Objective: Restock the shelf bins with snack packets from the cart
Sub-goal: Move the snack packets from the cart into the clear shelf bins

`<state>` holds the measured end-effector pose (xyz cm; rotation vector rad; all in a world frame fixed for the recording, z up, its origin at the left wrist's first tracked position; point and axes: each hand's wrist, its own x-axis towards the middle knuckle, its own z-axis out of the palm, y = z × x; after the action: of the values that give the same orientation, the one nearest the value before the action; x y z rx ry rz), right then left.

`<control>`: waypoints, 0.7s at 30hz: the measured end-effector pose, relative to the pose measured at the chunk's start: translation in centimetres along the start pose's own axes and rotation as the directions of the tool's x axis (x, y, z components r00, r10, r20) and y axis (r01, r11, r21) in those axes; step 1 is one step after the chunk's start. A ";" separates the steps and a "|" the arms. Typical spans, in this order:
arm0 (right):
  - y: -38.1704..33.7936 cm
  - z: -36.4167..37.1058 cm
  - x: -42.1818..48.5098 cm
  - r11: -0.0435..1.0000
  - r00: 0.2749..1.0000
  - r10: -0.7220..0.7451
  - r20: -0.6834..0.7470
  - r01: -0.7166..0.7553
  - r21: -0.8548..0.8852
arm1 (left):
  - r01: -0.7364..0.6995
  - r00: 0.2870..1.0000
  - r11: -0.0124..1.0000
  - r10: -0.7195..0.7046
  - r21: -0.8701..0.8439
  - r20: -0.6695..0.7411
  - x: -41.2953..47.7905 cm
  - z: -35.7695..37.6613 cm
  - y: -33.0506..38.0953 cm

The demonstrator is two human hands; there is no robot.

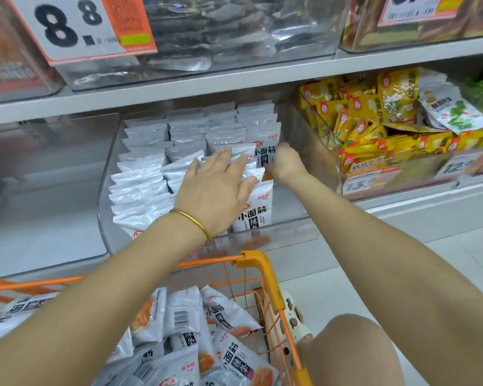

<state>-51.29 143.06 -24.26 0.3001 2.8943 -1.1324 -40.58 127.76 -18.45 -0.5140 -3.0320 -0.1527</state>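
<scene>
While the left hand (pixel 218 188) lies flat, fingers spread, on the white snack packets (pixel 142 174) standing in rows in the clear shelf bin (pixel 276 235) at centre frame, the right hand (pixel 286 162) just beside it curls its fingers round the edge of one upright packet (pixel 264 156). At the bottom of the frame, loose packets (pixel 184 313) lie in the orange cart (pixel 265 277).

We find open room in the clear bin (pixel 276 232) at centre only along its right side, beside the rows of white packets (pixel 142 168). The shelf board (pixel 179 84) hangs low over the bin's back. At centre left, the shelf beside the bin is open. The orange cart rim (pixel 253 259) crosses just below the bin's front wall.
</scene>
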 end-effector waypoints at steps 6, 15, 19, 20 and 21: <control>-0.6 -0.8 -1.6 0.997 0.997 0.072 0.023 -0.071 -0.036 | -0.033 0.988 0.996 0.020 -0.086 -0.152 -1.9 -1.0 -0.1; -3.8 -5.5 -18.6 0.812 0.853 -0.520 0.042 0.509 -0.284 | -0.134 0.959 0.988 0.110 -0.075 -0.261 -13.1 -0.1 -2.4; -3.3 0.0 -23.0 0.497 0.519 -0.359 0.775 0.810 -0.312 | -0.082 0.993 0.991 0.072 -0.106 -0.096 -15.6 1.4 -3.7; -2.9 1.4 -23.5 0.467 0.439 -0.248 0.864 0.835 -0.290 | -0.062 0.997 0.990 0.055 -0.130 -0.061 -16.1 1.6 -3.8; -2.6 2.6 -24.1 0.461 0.360 -0.136 0.923 0.848 -0.263 | -0.046 0.999 0.987 0.042 -0.156 -0.028 -16.4 1.8 -3.9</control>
<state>-28.29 135.33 -22.27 -1.0731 2.1921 0.1423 -26.50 118.98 -21.90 -0.5851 -2.9969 -0.3950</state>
